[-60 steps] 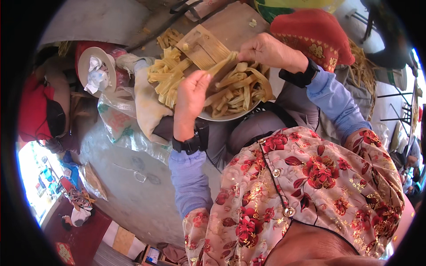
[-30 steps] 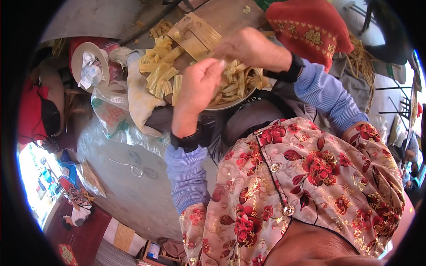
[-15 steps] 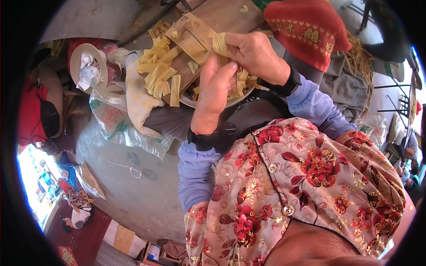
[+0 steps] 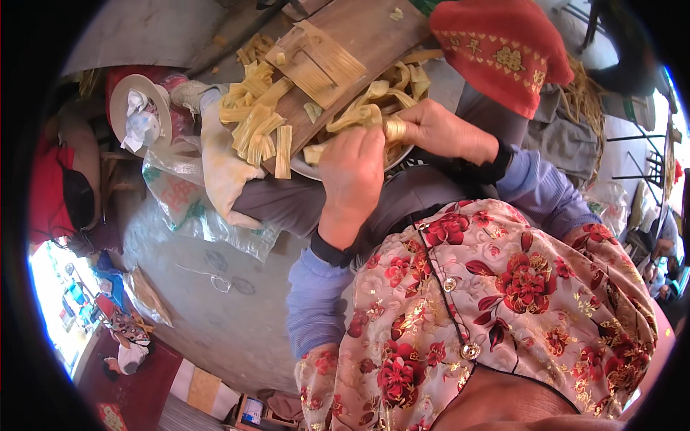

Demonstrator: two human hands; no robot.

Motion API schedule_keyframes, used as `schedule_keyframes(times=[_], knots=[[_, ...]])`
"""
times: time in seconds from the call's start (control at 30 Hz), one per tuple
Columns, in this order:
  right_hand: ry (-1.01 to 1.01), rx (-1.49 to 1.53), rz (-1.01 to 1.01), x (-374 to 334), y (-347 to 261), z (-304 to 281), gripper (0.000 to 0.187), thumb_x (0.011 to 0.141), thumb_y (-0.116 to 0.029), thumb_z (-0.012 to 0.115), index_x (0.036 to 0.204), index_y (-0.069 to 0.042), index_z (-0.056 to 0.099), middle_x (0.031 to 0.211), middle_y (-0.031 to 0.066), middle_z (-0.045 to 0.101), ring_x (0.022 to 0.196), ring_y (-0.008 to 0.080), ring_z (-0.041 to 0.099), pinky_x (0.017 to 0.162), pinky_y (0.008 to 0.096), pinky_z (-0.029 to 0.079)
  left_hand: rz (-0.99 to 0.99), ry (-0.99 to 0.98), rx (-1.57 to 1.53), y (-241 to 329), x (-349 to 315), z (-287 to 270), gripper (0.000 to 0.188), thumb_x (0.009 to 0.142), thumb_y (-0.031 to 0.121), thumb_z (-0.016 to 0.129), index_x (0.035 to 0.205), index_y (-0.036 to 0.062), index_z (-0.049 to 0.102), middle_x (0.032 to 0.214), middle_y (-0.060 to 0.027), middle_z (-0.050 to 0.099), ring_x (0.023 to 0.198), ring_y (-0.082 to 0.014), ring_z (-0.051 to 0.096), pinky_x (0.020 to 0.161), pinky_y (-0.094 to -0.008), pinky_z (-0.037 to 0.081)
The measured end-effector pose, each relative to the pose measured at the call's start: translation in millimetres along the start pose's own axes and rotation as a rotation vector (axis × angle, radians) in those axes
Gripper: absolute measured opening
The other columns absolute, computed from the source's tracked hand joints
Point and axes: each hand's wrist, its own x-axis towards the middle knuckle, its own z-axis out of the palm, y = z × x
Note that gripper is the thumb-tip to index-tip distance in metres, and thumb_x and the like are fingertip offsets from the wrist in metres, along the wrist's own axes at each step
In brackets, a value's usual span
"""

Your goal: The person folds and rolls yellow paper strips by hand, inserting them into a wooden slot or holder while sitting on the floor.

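My left hand (image 4: 352,172) is closed, its fingertips pinching a flat, yellow fibrous strip (image 4: 369,115). To its right, my right hand (image 4: 453,133) grips the same strip, a shiny folded part of which (image 4: 394,129) shows between thumb and fingers. Both hands are low over a light-rimmed bowl (image 4: 305,169) holding more curled yellow strips (image 4: 413,79). Beyond them lies a brown wooden board (image 4: 381,32), partly covered by a flat rectangular piece (image 4: 316,63) with fine parallel lines and a slot. Loose strips (image 4: 253,108) are heaped along the board's left side.
A red cloth with gold patterning (image 4: 496,54) drapes over the right side by my knee. At left stand a round pale container with crumpled paper (image 4: 140,118) and a clear plastic bag (image 4: 180,194). Grey floor (image 4: 194,302) spreads at lower left, where another person (image 4: 129,355) appears far off.
Both hands have come down and nearer to me, from over the board to over the bowl. The strip wrapped round my fingertips is now pinched between both hands.
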Motion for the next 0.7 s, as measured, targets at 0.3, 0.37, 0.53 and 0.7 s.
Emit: schedule_keyframes(times=[0.3, 0.37, 0.53, 0.7], knots=[[-0.138, 0.734, 0.246, 18.5, -7.3, 0.0, 0.020, 0.087, -0.021, 0.060, 0.089, -0.002, 0.067, 0.089, 0.0006, 0.064, 0.074, 0.0074, 0.056, 0.065, 0.0248, 0.045, -0.190, 0.005, -0.375, -6.9, 13.9, -11.4, 0.031, 0.081, 0.006, 0.059, 0.111, -0.0018, 0.057, 0.106, -0.0148, 0.056, 0.096, -0.0276, 0.057, 0.083, -0.0331, 0.045], [-0.082, 0.334, 0.235, 21.8, -18.9, -1.0, 0.014, 0.087, -0.006, 0.055, 0.092, -0.003, 0.068, 0.105, 0.0063, 0.061, 0.094, 0.0151, 0.056, 0.079, 0.0301, 0.044, -0.201, -0.014, -0.420, -6.6, 16.8, -12.1, 0.031, 0.083, 0.007, 0.059, 0.112, -0.0017, 0.056, 0.108, -0.0159, 0.055, 0.097, -0.0274, 0.057, 0.084, -0.0329, 0.045], [0.354, -0.381, -0.493, 28.6, -18.8, 3.9, 0.016, 0.073, 0.001, 0.058, 0.087, 0.001, 0.066, 0.101, 0.0105, 0.058, 0.098, 0.0268, 0.052, 0.084, 0.0323, 0.043, -0.438, 0.035, -0.297, -5.3, 36.2, -5.3, 0.021, 0.087, 0.009, 0.050, 0.101, -0.0044, 0.058, 0.082, -0.0129, 0.062, 0.076, -0.0213, 0.059, 0.069, -0.0298, 0.046], [0.478, -0.192, -0.438, 34.1, -28.3, -5.0, 0.011, 0.073, 0.002, 0.057, 0.082, 0.002, 0.064, 0.109, 0.0102, 0.055, 0.104, 0.0259, 0.050, 0.086, 0.0318, 0.042, -0.703, 0.092, -0.816, -20.5, 28.5, 7.2, 0.017, 0.092, 0.012, 0.047, 0.091, 0.0018, 0.060, 0.070, 0.0010, 0.056, 0.060, -0.0054, 0.046, 0.052, -0.0204, 0.037]])
